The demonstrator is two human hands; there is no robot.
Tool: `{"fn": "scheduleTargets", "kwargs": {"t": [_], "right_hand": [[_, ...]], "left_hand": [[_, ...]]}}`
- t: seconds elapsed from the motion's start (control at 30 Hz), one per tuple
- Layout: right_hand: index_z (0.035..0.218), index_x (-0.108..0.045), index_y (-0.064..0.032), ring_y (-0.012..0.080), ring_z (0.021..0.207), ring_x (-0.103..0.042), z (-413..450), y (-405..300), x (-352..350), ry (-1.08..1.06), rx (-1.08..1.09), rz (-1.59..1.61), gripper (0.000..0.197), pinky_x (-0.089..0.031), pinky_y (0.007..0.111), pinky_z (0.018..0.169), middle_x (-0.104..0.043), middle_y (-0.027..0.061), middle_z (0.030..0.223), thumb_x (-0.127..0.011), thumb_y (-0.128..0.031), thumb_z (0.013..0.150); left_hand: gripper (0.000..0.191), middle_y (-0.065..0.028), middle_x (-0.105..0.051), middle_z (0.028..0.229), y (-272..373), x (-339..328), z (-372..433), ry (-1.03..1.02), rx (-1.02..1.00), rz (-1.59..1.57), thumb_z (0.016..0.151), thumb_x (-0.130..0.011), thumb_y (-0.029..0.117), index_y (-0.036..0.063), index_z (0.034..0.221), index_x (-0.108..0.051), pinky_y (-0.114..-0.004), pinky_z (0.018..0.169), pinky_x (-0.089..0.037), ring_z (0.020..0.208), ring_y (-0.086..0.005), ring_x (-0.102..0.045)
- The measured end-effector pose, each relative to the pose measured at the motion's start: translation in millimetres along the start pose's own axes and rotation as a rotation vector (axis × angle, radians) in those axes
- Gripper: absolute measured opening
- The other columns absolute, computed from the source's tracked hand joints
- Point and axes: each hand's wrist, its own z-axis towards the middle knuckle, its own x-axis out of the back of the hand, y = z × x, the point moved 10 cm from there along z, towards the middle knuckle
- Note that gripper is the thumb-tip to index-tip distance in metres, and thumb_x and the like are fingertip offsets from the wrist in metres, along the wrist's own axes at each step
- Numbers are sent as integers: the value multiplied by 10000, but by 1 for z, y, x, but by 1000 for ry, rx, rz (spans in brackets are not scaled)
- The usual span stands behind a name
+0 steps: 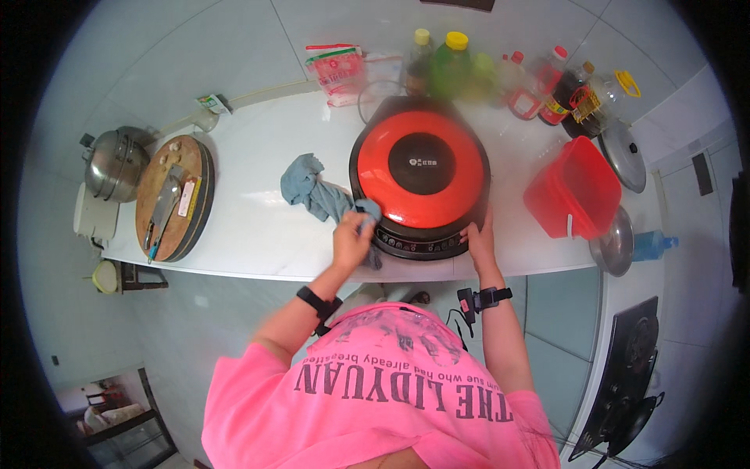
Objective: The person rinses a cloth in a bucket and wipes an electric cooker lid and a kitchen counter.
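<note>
A round black electric griddle (471,221) with a glossy red lid (384,176) stands on the white countertop before me. Its front edge carries a curved panel of buttons (419,243). My left hand (351,237) pinches a grey-blue cloth (322,193) against the griddle's left front rim. Most of the cloth lies crumpled on the counter to the left, and one end hangs beside the panel. My right hand (481,240) grips the right front rim, thumb on top near the panel's end. The fingers on the far side are partly hidden.
On the left, a round wooden chopping board (167,214) bears a cleaver (166,199), a spoon and garlic, near a steel pot (117,164). A red plastic basket (571,190) and a metal bowl (614,243) stand right. Sauce bottles (559,97) and a plastic bag (338,76) line the back.
</note>
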Motion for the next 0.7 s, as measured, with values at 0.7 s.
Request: {"fn": "scheduleTargets", "kwargs": {"t": [0.7], "right_hand": [[1439,-89,-113,148,607,-530,-1,6,1,-11,-21,38,711,-475,274,537,-549,105,819,-397,-8,807]], "left_hand": [[137,-173,-537,778,28,-10,3,-127,-157,168,833,-569,159,27,851,-597,-439,604,-442,702,-372,-544]]}}
